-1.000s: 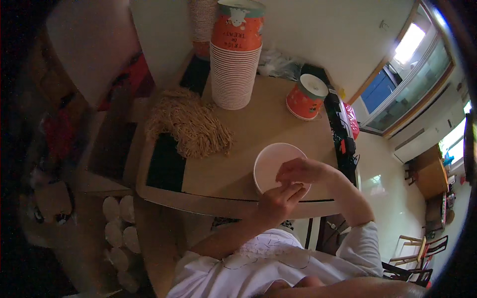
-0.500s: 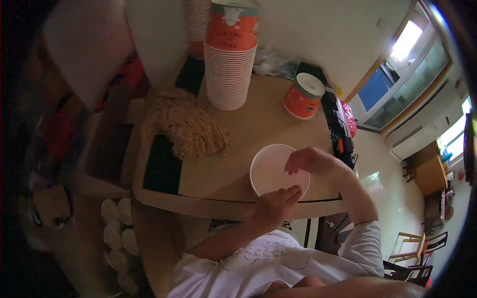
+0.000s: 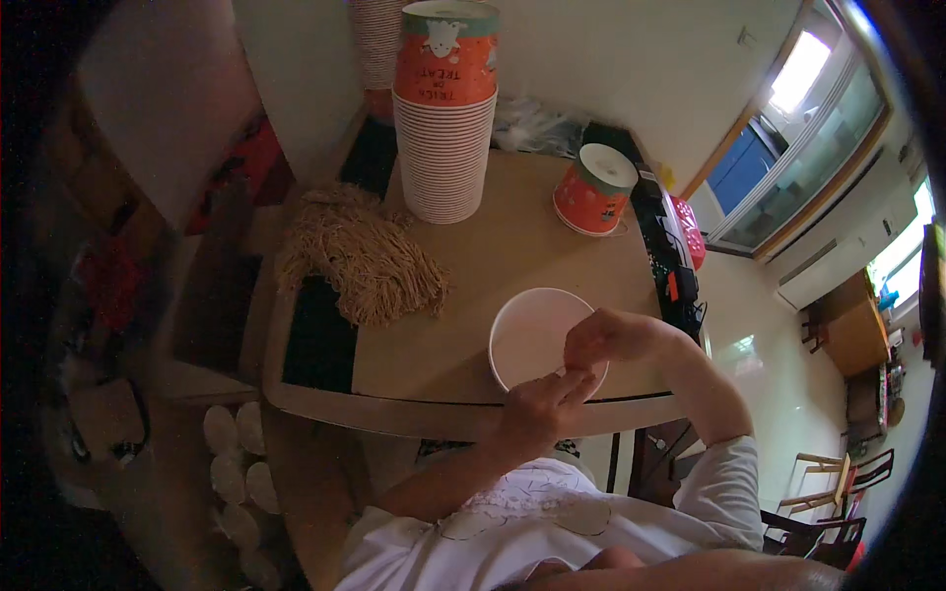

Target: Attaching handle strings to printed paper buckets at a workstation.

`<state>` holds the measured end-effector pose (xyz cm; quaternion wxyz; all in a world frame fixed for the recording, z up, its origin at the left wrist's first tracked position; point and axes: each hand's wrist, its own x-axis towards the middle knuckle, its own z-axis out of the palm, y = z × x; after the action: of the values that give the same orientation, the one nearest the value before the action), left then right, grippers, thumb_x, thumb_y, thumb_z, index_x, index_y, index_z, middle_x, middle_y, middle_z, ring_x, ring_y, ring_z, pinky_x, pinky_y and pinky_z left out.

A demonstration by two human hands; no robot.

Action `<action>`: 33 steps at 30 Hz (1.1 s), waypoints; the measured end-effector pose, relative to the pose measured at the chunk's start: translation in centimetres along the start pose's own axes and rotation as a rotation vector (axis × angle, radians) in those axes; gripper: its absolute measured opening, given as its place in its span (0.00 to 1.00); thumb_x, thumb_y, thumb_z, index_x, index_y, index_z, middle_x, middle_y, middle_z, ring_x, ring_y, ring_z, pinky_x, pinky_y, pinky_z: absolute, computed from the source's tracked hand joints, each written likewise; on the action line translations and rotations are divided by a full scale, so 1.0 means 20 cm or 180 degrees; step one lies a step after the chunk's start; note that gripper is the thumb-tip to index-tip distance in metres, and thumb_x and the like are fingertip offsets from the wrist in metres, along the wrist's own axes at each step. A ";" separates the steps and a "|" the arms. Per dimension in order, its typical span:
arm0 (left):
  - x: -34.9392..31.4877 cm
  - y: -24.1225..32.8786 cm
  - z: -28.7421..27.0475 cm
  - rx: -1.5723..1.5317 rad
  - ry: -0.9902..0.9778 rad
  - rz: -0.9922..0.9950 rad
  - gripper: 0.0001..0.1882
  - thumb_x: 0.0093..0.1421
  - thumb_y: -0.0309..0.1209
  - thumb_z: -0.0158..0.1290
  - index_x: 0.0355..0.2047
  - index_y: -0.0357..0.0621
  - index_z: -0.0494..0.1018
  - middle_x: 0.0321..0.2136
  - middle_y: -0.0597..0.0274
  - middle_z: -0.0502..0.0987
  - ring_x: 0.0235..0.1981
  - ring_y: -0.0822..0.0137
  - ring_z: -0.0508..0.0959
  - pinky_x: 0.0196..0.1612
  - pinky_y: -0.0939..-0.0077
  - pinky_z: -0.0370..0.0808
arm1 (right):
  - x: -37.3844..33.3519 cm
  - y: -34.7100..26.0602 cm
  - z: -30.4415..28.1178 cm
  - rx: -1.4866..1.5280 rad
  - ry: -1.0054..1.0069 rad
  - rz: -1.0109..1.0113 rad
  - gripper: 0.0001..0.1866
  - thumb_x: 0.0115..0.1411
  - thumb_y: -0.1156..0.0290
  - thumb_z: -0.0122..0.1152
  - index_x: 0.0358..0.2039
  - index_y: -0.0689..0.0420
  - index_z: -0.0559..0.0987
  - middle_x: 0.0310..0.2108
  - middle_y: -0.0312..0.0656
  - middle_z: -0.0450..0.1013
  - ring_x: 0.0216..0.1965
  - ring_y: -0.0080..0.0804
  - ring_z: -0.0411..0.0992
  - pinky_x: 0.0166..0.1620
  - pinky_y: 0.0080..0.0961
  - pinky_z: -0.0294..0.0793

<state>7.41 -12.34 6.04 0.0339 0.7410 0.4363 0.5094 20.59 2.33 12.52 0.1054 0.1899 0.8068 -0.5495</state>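
Observation:
A white-lined paper bucket [image 3: 522, 335] stands with its mouth up near the table's front edge. My left hand [image 3: 537, 409] is at the bucket's near rim, its fingers close together and reaching over the opening. My right hand [image 3: 616, 340] is above the bucket's right side, with fingers curled into a pinch. The fingertips of both hands meet over the opening; whatever they may hold is too small or hidden to make out. A tangled bundle of tan cords [image 3: 360, 256] lies on the table to the left.
A tall stack of nested orange-and-green paper buckets [image 3: 445, 148] stands upside down at the back, with another stack [image 3: 379, 49] behind it. One upturned bucket [image 3: 595, 189] with a thin cord sits back right. Clear plastic [image 3: 537, 128] lies behind. Black items [image 3: 680, 271] line the right edge.
My right hand has come down and left to my left hand, and its fingers have curled closed. My left hand stays at the bucket's near rim. The view has shifted slightly.

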 end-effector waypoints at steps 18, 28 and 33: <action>-0.06 0.05 0.06 -0.0388 -0.0969 -0.0147 0.09 0.53 0.27 0.49 0.36 0.42 0.70 0.31 0.58 0.72 0.30 0.59 0.77 0.30 0.65 0.75 | -0.04 -0.22 -0.01 0.2978 0.1857 -0.0525 0.07 0.63 0.66 0.48 0.33 0.55 0.69 0.24 0.36 0.69 0.23 0.20 0.66 0.26 0.18 0.65; -0.07 0.07 0.06 -0.0861 -0.0954 -0.0406 0.07 0.53 0.27 0.49 0.33 0.40 0.70 0.29 0.57 0.73 0.28 0.58 0.76 0.30 0.67 0.75 | 0.01 -0.17 -0.03 0.3230 0.1992 -0.0756 0.05 0.62 0.67 0.49 0.33 0.53 0.69 0.18 0.28 0.58 0.17 0.14 0.54 0.19 0.11 0.53; -0.08 0.02 0.03 -0.0645 -0.0859 0.0295 0.09 0.49 0.24 0.52 0.33 0.40 0.70 0.32 0.57 0.71 0.36 0.58 0.74 0.33 0.66 0.74 | 0.00 -0.15 -0.01 0.3069 0.2165 -0.0601 0.05 0.61 0.67 0.53 0.32 0.53 0.70 0.19 0.26 0.59 0.18 0.12 0.54 0.18 0.11 0.51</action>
<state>7.97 -13.53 4.86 0.1431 0.8148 0.3396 0.4477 19.35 1.61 15.16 -0.3063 0.3091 0.4682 -0.7691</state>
